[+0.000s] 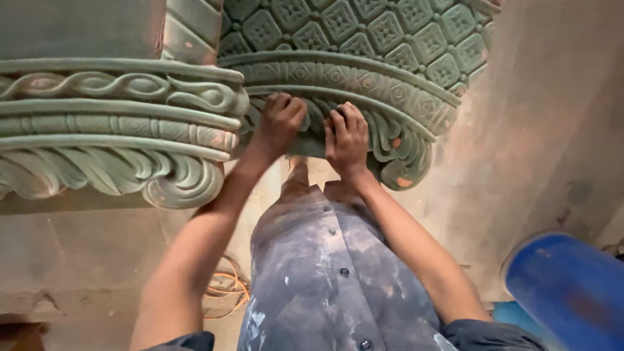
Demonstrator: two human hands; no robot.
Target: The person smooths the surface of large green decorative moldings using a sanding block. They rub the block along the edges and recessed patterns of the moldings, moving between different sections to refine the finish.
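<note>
A round carved column base (364, 71), grey-green with diamond panels and a leaf-shaped lower band, fills the top middle. My left hand (281, 122) presses on the carved leaf band at its left part, fingers curled against the relief. Right beside it, my right hand (347, 138) lies flat-fingered on the same band. Whether either hand holds a small tool or pad is hidden by the fingers. Both forearms reach up from the bottom of the view over my paint-spotted grey shirt (331, 273).
A second carved moulding (117, 123) with rope and leaf bands juts in from the left, close to my left hand. A blue barrel (572, 286) stands at the bottom right. An orange cable coil (227, 292) lies on the dusty floor (520, 130).
</note>
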